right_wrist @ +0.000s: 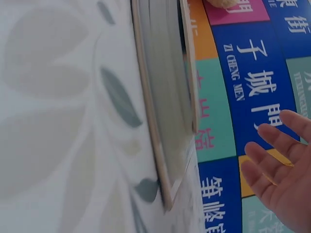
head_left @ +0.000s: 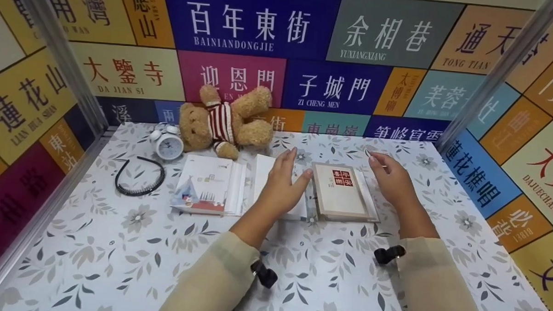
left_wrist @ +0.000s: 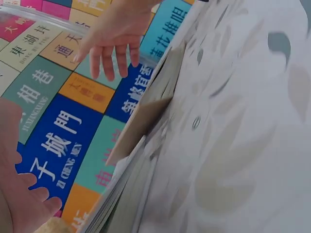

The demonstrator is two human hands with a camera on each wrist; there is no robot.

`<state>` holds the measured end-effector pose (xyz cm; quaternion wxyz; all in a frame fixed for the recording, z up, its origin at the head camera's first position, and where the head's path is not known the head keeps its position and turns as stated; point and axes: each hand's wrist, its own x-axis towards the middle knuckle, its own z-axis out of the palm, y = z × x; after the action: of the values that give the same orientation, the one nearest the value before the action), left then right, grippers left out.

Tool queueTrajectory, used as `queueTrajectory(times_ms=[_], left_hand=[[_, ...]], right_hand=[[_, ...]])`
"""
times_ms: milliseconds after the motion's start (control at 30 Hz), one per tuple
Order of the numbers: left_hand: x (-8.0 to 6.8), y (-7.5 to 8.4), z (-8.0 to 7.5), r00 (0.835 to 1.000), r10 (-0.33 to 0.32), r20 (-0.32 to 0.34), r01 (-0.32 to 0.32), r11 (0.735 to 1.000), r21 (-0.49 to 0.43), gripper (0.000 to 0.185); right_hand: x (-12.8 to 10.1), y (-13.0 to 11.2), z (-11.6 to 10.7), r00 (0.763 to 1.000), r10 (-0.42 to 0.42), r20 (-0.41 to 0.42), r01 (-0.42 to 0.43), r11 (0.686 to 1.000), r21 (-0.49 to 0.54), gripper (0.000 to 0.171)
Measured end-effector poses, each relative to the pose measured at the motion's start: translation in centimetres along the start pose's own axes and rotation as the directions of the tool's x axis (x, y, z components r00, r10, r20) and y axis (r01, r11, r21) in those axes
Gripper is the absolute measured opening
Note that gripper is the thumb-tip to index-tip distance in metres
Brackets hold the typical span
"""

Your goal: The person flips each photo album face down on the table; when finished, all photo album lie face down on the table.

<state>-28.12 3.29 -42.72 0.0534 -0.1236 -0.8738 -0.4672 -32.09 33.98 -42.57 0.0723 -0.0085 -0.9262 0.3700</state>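
Three books lie side by side on the tabletop. My left hand [head_left: 282, 185], fingers extended and holding nothing, hovers over the middle white book [head_left: 263, 166] and hides much of it. To its right is a beige book [head_left: 340, 200] with a red square of characters; its cover stands slightly raised from the page block [right_wrist: 167, 92] in the right wrist view. Just beyond that book's right side is my right hand [head_left: 393, 180], its fingers [right_wrist: 277, 170] loosely bent with nothing in them. The left book [head_left: 202, 185] has a blue tent picture on its cover.
A teddy bear [head_left: 222, 123] in a striped shirt lies on its side against the back wall. Beside it stands a white alarm clock [head_left: 168, 145], with a black headband [head_left: 139, 192] in front. Printed panels [head_left: 244, 25] enclose the flower-patterned tabletop [head_left: 130, 261].
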Motion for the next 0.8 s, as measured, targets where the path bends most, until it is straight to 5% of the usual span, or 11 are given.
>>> queueTrajectory(times_ms=[267,400,600,800], left_hand=[[0.5,1.6,4.7,0.985,-0.12,0.125,0.141,0.975,-0.17,0.079],[0.1,2.0,6.5,0.965,-0.175,0.197,0.206,0.967,-0.15,0.085],[-0.8,1.6,7.3,0.949,-0.197,0.245,0.233,0.965,-0.124,0.078],[-0.7,1.0,7.4,0.938,-0.21,0.277,0.255,0.957,-0.139,0.073]], right_hand=[[0.0,2.4,-0.2,0.99,0.078,0.121,-0.084,0.995,0.048,0.08],[0.0,3.2,0.0,0.971,0.116,0.211,-0.127,0.991,0.037,0.078],[-0.6,3.7,0.1,0.919,0.137,0.37,-0.186,0.978,0.099,0.075],[-1.0,3.6,0.4,0.893,0.105,0.438,-0.123,0.992,0.012,0.077]])
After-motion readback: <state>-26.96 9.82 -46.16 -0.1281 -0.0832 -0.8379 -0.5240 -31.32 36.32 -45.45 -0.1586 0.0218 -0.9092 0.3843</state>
